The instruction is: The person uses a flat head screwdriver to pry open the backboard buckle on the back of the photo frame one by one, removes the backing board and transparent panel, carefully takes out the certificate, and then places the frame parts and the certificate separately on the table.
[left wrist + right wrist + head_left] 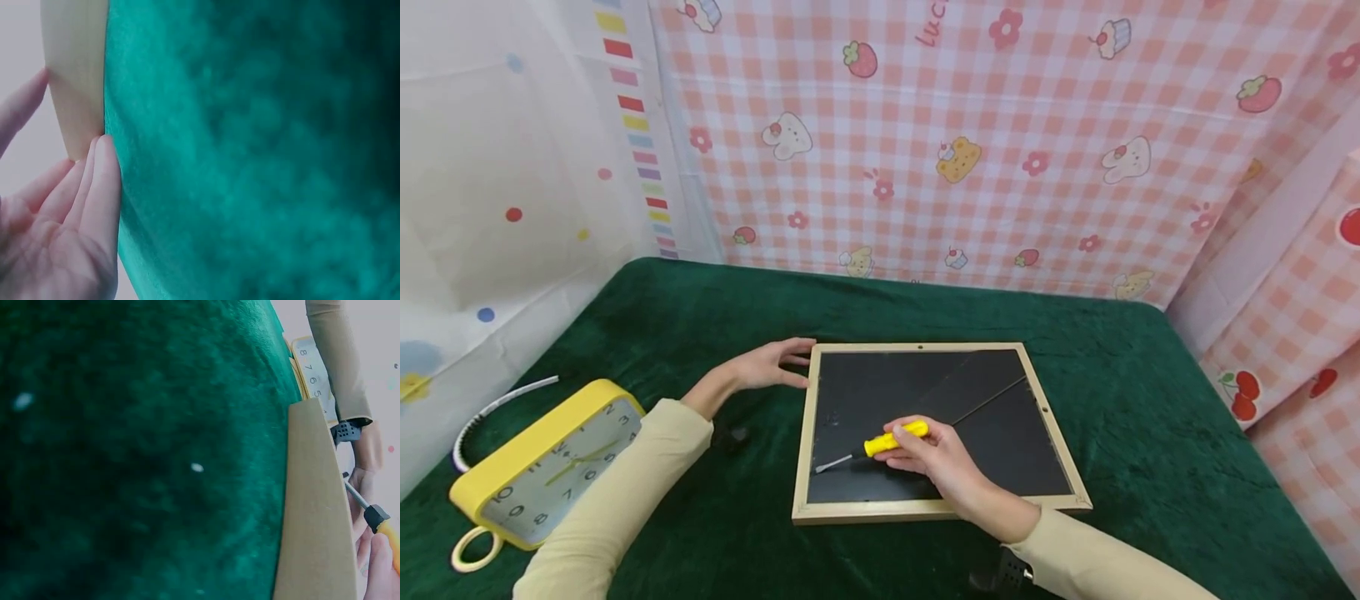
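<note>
A framed black board (880,392) with a pale wooden rim lies flat on the green cloth. My right hand (936,458) holds a screwdriver (897,437) by its yellow handle, over the board's lower middle. Its metal shaft points left, and the flat tip is at the inner edge of the left rim. The shaft and black collar also show in the right wrist view. My left hand (775,364) is at the upper left corner of the frame (78,94), fingers nearly straight, fingertips touching the wood. A thin brown line (988,402) runs diagonally across the board's right part.
A yellow clock (538,433) with a pale dial leans at the left, beside my left forearm. Behind it curves a white cord-like strip (493,408). Dark green cloth (1120,375) covers the table; a pink checked curtain (970,100) hangs behind it.
</note>
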The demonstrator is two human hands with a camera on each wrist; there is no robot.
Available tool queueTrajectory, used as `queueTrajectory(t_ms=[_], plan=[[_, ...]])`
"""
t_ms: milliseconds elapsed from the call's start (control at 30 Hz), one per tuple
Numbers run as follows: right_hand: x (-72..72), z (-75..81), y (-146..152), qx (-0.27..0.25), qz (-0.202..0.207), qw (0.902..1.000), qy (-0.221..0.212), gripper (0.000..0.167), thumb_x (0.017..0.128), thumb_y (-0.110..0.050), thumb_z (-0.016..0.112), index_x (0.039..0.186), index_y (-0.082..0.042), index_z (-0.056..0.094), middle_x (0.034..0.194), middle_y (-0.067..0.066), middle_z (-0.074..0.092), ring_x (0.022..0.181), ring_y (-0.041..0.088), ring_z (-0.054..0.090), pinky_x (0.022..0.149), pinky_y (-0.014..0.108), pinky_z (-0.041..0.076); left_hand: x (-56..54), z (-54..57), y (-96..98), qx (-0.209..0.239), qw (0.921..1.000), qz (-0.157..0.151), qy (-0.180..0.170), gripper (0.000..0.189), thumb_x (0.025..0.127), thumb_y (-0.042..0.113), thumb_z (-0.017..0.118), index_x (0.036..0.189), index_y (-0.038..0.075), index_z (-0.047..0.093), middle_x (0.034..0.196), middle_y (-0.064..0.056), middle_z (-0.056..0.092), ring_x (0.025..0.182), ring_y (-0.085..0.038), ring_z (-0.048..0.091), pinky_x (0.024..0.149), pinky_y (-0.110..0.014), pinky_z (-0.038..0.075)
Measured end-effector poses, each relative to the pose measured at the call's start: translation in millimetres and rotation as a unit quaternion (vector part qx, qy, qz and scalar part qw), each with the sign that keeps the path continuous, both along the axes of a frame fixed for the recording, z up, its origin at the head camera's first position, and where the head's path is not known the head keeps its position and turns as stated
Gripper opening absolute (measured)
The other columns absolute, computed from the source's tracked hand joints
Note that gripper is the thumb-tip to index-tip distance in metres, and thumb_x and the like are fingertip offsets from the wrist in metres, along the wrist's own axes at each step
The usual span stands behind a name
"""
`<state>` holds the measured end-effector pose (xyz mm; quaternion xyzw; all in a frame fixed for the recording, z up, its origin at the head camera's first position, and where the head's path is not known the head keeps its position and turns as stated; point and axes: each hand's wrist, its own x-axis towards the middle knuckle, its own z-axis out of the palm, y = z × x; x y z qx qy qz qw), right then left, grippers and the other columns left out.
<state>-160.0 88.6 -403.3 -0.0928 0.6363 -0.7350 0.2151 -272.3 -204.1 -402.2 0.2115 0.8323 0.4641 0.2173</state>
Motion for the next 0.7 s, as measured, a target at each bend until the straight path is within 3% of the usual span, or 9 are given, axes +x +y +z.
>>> queueTrajectory(t_ms=[267, 700], plan=[[2.5, -2.5, 1.3, 0.0, 0.002, 1.0, 0.008, 0.042, 0.087, -0.017, 0.057, 0.114, 0.012, 0.046, 0.104, 0.018, 0.057, 0.088, 0.027, 0.061, 0.078, 0.034, 0.046, -0.2, 1.1, -1.4, -0.007, 0.9991, -0.038, -0.018, 0.086, 0.08, 0.014, 0.066, 0.141, 0.002, 0.007, 0.143, -0.018, 0.009, 0.125, -0.035, 0.022, 0.095, -0.044, 0.029], [3.3, -3.0, 0.6, 0.012, 0.0, 0.9998, 0.013, 0.043, 0.086, -0.019, 0.058, 0.114, 0.011, 0.047, 0.104, 0.018, 0.056, 0.087, 0.027, 0.061, 0.077, 0.033, 0.046, 1.6, 6.5, 1.3, -0.054, 0.9977, -0.037, -0.013, 0.091, 0.078, 0.02, 0.069, 0.141, 0.002, 0.006, 0.143, -0.017, 0.003, 0.125, -0.033, 0.02, 0.095, -0.042, 0.031]])
